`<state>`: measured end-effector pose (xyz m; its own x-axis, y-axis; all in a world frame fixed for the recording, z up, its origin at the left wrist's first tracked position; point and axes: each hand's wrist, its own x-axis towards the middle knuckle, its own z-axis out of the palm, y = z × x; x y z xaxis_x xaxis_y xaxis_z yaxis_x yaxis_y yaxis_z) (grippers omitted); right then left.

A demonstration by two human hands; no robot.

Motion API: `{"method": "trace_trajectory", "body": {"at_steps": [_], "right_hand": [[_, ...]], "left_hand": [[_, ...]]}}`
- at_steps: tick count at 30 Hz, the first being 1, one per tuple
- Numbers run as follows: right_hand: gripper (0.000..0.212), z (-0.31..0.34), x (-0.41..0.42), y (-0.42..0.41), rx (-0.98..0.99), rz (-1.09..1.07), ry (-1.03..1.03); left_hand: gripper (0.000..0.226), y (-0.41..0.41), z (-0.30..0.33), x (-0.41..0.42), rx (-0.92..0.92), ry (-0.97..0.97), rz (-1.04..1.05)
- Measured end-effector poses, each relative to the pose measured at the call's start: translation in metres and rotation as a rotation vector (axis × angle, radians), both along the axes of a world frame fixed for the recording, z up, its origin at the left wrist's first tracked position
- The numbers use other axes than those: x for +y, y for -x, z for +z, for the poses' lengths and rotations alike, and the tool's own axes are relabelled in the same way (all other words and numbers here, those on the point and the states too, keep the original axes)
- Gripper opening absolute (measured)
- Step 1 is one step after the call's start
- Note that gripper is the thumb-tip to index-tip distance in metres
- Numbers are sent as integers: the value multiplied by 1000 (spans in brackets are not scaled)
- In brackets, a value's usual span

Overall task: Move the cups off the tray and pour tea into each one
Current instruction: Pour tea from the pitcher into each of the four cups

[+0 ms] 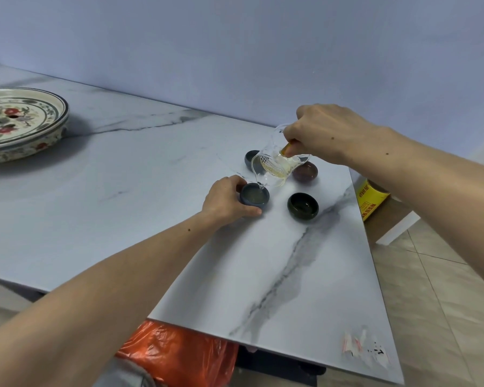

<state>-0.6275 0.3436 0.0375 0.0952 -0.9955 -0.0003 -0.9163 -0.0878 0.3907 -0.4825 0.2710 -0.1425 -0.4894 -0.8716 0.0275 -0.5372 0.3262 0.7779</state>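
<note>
Cups: four on table (pixel 151 208); left hand (pixel 227 198) grips blue cup (pixel 254 194), right hand (pixel 322 132) grips tilted glass pitcher (pixel 274 166).

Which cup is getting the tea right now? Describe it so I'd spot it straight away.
Start at the white marble table and find the cluster of four small cups near its far right corner. The one being filled is the blue-grey cup, nearest the camera on the left of the cluster. Unlike its neighbours, it is steadied by the left hand, and the tilted glass pitcher held by the right hand pours into it.

tray (pixel 25 121) floral red-grey | table (pixel 151 219) white marble, grey-veined | bag (pixel 179 356) orange
</note>
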Motion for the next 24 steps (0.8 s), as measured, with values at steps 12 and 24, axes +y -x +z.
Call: {"method": "trace_trajectory", "body": {"at_steps": [12, 24], "right_hand": [[38, 0, 0, 2, -4, 25, 9], [41, -5, 5, 28, -259, -63, -16]], "left_hand": [[67, 0, 1, 0, -16, 1, -6], [66, -4, 1, -1, 9, -56, -2]]}}
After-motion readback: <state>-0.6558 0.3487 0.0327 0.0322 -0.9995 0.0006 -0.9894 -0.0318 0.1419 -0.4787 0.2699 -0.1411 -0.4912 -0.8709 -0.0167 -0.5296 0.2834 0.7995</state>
